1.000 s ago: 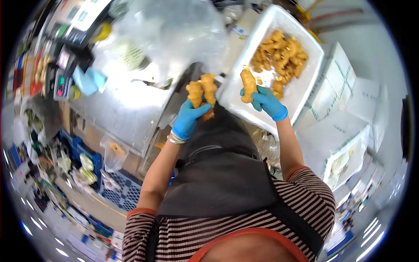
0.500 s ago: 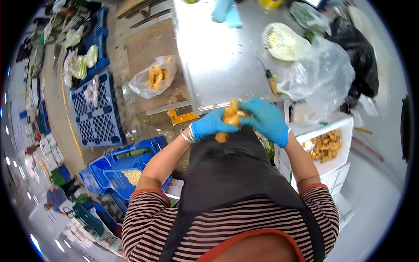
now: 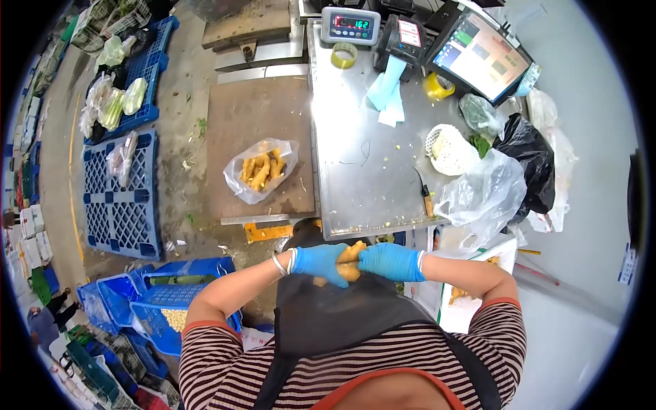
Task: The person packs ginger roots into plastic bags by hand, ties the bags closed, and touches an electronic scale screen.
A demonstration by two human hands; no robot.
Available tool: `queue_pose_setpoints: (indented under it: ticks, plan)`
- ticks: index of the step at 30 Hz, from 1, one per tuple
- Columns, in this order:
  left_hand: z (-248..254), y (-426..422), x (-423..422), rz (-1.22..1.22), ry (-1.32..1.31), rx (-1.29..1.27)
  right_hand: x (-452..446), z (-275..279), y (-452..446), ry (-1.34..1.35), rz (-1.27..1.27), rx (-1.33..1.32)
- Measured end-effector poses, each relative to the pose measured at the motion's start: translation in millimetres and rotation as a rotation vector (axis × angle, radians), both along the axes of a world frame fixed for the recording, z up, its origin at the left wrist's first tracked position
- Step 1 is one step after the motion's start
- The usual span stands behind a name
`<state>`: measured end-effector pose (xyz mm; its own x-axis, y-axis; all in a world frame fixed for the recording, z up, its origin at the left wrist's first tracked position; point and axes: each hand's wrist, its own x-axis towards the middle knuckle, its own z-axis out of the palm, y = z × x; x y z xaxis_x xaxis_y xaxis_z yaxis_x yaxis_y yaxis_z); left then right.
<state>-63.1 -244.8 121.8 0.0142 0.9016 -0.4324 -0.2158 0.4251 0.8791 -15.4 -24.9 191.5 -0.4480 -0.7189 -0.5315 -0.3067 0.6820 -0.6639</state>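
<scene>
A knobbly piece of ginger (image 3: 349,271) is held in front of the dark apron, just off the near edge of the metal table (image 3: 369,198). My left hand (image 3: 318,264), in a blue glove, wraps around its left side. From the right, my right hand (image 3: 391,262), also gloved in blue, has its fingers closed on the same piece. The fingers cover part of the ginger. Beyond my left hand, a clear plastic bag (image 3: 239,186) with several ginger pieces (image 3: 261,171) rests on a brown board (image 3: 229,109).
A knife (image 3: 427,201) lies near the table's front right. Plastic bags (image 3: 486,191) and a white foam net (image 3: 451,152) crowd the right side. A scale display (image 3: 350,26), tape (image 3: 344,55) and a screen (image 3: 482,53) stand behind. Blue crates (image 3: 154,311) are at lower left.
The view has tilted up, bringing the scale display and screen into sight. My right hand has gone from spread fingers to a closed grip on the ginger.
</scene>
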Motion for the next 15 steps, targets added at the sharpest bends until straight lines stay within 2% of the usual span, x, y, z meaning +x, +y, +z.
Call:
queue_pose_setpoints:
  ticks: [2,3,4,5,6,7,8,10,12,14,15]
  plan:
    - [-5.5,-12.8,-8.1,0.003,0.035,0.014,-10.2,14.9,-2.7,-0.279,-0.305,-0.073]
    - [-10.1,-19.7,-13.2,0.026,-0.011,-0.034,-18.2,3.0,3.4,-0.087,0.006,-0.027]
    - [-24.4,-32.8,-9.3,0.232,-0.069,0.061,-20.7,2.3,11.6,-0.004,-0.067,-0.043]
    - [-33.3,-43.1,-8.2,0.504,-0.221,0.082,-19.7,-3.4,24.3,0.108,-0.274,-0.070]
    - [-43.0,-53.8,-8.6,0.779,-0.372,0.091,-24.7,-9.0,33.0,0.287,-0.287,0.083]
    - [-63.9,-60.2,-7.7,1.074,-0.585,0.132,-23.7,-14.6,39.5,0.423,-0.450,0.088]
    - [-94.0,-64.5,-11.5,1.371,-0.787,0.180,-24.4,-19.6,42.4,0.433,-0.542,0.178]
    - [-172.1,-72.7,-41.5,1.757,-0.855,0.238,-20.9,-33.6,40.9,0.362,-0.668,0.185]
    - [-219.4,-80.9,-86.9,1.960,-0.885,0.216,-13.3,-57.7,31.8,0.318,-0.675,0.111]
    - [-258.9,-85.2,-129.0,2.208,-0.912,0.333,-11.6,-63.5,11.6,0.204,-0.666,0.041]
    - [-276.2,-87.3,-140.7,2.246,-0.891,0.289,-9.7,-66.7,5.2,0.166,-0.644,0.027]
